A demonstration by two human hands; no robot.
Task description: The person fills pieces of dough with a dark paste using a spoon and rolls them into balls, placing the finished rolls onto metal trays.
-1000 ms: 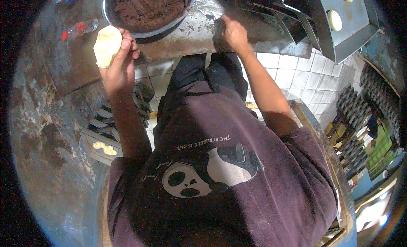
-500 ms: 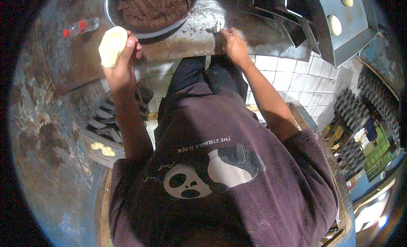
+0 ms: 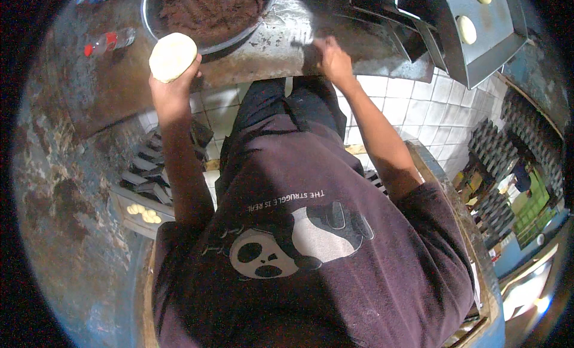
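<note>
A round, flattened piece of pale dough (image 3: 173, 57) rests in my left hand (image 3: 172, 95), its broad face turned up and hiding most of the fingers. This hand is raised at the near left rim of a large metal bowl (image 3: 232, 46). Dark brown crumbly filling (image 3: 209, 14) heaps inside the bowl. Over the near edge of the worktable, to the right of the bowl, my right hand (image 3: 335, 62) has its fingers curled inward. Something thin and dark seems to stick out from them toward the bowl, too blurred to name.
Grey metal trays (image 3: 496, 55) stand at the far right, the top one with dough balls (image 3: 466, 30) in it. A red-capped plastic bottle (image 3: 110, 42) lies left of the bowl. Below my left arm, a tray (image 3: 140, 226) holds several small dough pieces (image 3: 143, 213).
The dough has turned from a slanted, edge-on pose to face up more fully, as my left hand rotated and shifted slightly right. My right hand stays near the same place, fingers still curled.
</note>
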